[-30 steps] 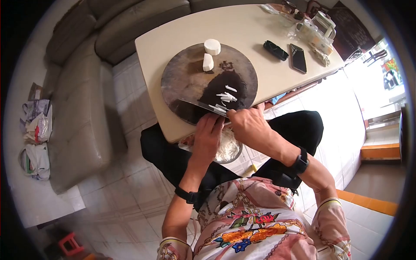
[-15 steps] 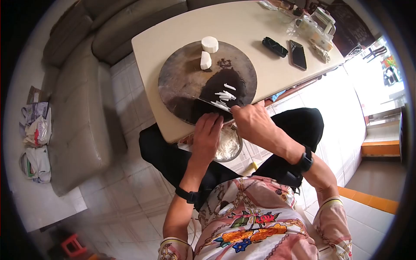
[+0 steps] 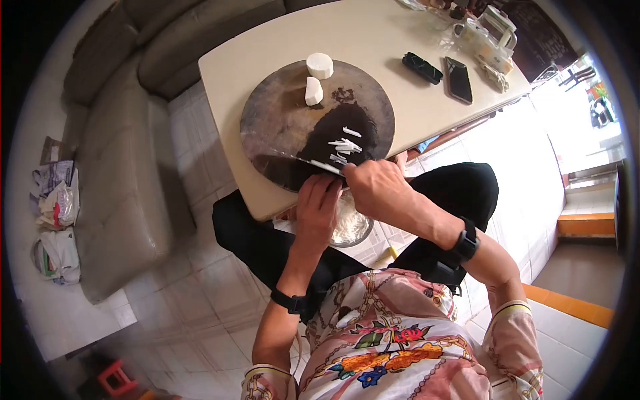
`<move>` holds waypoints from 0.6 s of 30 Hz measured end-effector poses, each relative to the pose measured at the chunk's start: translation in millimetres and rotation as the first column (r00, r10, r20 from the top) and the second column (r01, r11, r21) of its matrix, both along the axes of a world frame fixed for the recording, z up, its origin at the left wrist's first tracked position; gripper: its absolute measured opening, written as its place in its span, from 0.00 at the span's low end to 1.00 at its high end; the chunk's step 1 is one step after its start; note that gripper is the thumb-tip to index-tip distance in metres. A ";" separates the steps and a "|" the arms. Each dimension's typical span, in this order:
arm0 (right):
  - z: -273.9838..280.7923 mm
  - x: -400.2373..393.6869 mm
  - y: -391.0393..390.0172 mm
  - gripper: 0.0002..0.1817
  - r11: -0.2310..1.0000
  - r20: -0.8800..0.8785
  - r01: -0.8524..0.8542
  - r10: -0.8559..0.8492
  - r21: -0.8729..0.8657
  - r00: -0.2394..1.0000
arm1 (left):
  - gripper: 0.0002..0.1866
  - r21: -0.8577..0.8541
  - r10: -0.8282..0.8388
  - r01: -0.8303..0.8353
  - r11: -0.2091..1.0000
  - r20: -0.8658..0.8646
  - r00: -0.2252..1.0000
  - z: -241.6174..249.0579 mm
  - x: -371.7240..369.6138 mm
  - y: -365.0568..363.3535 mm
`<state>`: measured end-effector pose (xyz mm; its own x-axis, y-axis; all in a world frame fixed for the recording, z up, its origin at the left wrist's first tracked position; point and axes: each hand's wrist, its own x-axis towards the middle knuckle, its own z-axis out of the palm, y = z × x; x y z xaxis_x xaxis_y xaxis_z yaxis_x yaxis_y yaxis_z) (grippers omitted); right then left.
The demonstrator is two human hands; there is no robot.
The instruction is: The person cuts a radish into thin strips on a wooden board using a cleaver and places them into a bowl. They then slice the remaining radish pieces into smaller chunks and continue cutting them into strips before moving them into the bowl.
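Observation:
My right hand (image 3: pixel 373 185) is wrapped round the handle of a knife (image 3: pixel 293 157), whose thin blade reaches leftward over the round chopping board (image 3: pixel 270 113). Close below the blade, at the board's near edge, my left hand (image 3: pixel 316 203) has its fingers together and bent downward; whatever lies under them is hidden. Thin white strips (image 3: pixel 345 145), looking like cut radish, are scattered on the wet dark patch beyond the blade. Farther back sit a thick round white chunk (image 3: pixel 320 65) and a smaller cut piece (image 3: pixel 313 92). Under my hands, a bowl (image 3: pixel 352 244) holds white shreds (image 3: pixel 348 223).
The board rests on a cream table (image 3: pixel 223 80). A black case (image 3: pixel 423 68), a phone (image 3: pixel 459 80) and a clear pitcher (image 3: pixel 497 30) stand or lie to the right. A grey sofa (image 3: pixel 127 173) is at left, with bags (image 3: pixel 59 200) beyond it.
My right hand and the knife have shifted left, and more of the blade shows over the board's left side. My left hand stays almost in place.

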<state>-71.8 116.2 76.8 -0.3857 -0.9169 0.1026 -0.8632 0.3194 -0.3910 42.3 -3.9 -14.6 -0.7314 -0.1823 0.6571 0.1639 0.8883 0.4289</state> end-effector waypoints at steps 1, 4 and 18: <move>0.0 -1.1 -4.1 0.03 0.999 -0.024 0.036 -0.036 -0.013 0.999 | 0.16 0.022 -0.006 0.006 1.000 -0.001 1.000 1.4 0.0 0.3; -14.6 -26.5 0.0 0.10 0.970 -0.092 -0.100 0.081 -0.222 0.992 | 0.15 0.138 0.011 -0.013 0.990 0.010 1.000 8.9 0.5 0.6; 19.4 -43.6 18.2 0.14 0.975 0.959 0.215 -0.013 -0.050 0.282 | 0.23 0.790 -0.134 0.242 -0.564 -0.377 0.917 65.8 -38.7 -9.2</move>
<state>-115.4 134.5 96.3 -0.4021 -0.8664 -0.2959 0.1911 0.2366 -0.9526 3.7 -13.1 51.1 -0.9235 -0.3351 -0.1868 0.2292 -0.8723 0.4319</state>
